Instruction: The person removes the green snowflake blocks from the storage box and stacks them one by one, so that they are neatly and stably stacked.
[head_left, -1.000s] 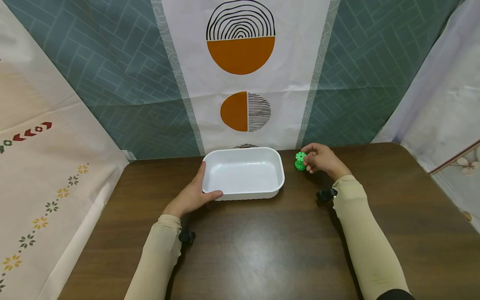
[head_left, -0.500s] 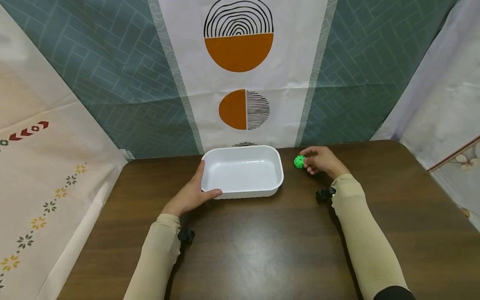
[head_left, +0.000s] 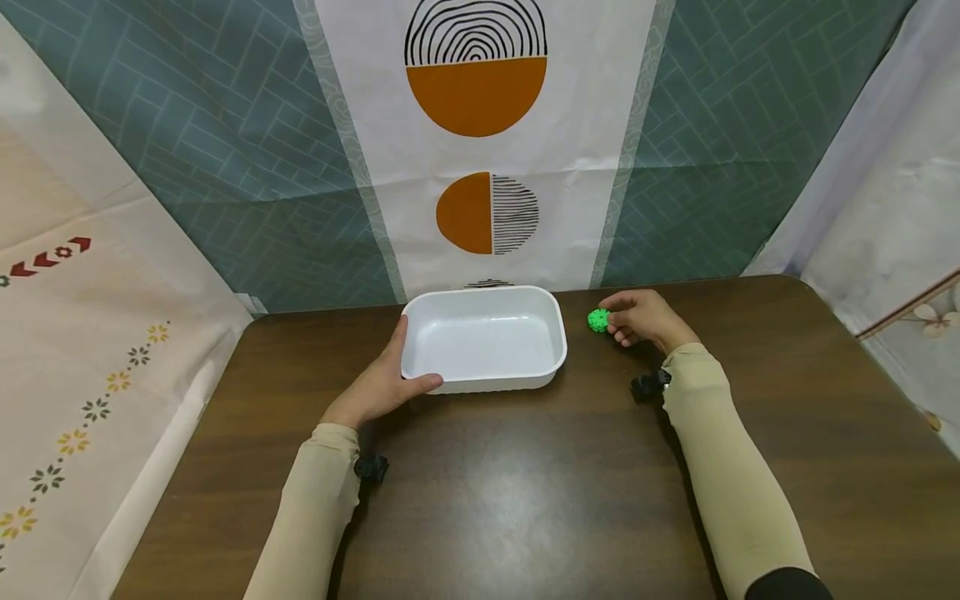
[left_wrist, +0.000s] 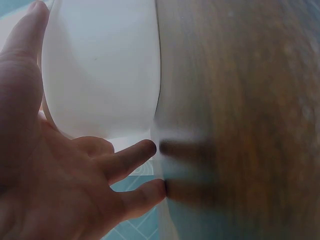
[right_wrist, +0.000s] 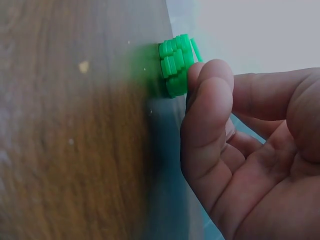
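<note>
A white rectangular tray [head_left: 487, 342] sits near the back edge of the table. My left hand [head_left: 375, 387] holds its front left corner, thumb at the front rim and fingers along the left end. In the left wrist view the lower fingers [left_wrist: 135, 157] extend beside the tray wall, close to the tabletop. To the tray's right is a small stack of green notched plastic discs [right_wrist: 175, 67]. My right hand [head_left: 641, 319] pinches its edge between thumb and fingertips, which partly hide the top disc; a thin green edge stands out from the stack there.
The brown wooden table [head_left: 495, 492] spreads in front of both hands. A patterned cloth [head_left: 517, 108] hangs right behind its back edge, and light cloths [head_left: 112, 350] drape at both sides. Small pale specks [right_wrist: 84, 66] lie on the wood.
The upper green disc has come down onto the lower one, so the two overlap as one stack under my right hand. My left hand has kept its hold on the tray.
</note>
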